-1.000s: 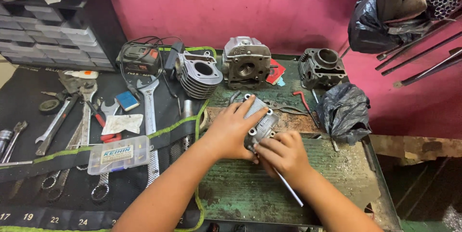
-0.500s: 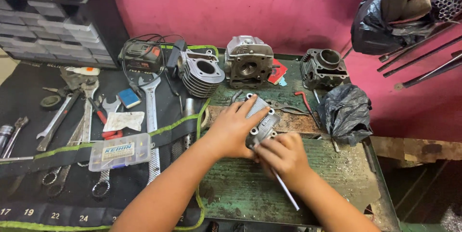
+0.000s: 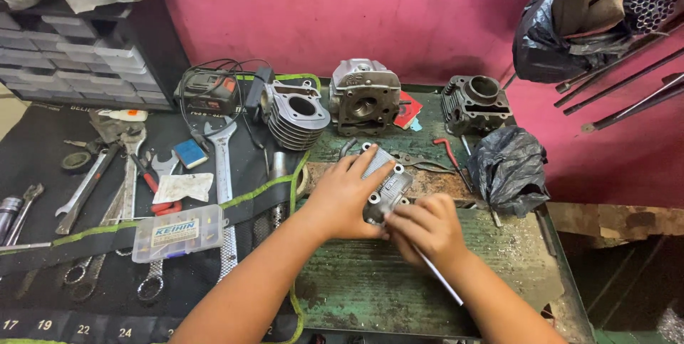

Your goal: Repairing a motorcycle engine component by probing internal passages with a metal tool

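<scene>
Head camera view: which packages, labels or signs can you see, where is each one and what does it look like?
Clear plastic compartment box: on the black tool mat, left of the left hand; flat, rectangular, white label with blue lettering.
Black plastic bag: on the green bench, beyond the right hand; crumpled, glossy.
Red card: right of the grey cylinder head; flat.

Bare green benchtop (image 3: 370,294) lies open just below the gripped cylinder-head cover (image 3: 385,187) — free passage there. Above it, three engine castings (image 3: 363,98) bar the way; right, a black bag (image 3: 509,169); left, the spanner-laden tool mat (image 3: 107,251) — cluttered.
</scene>
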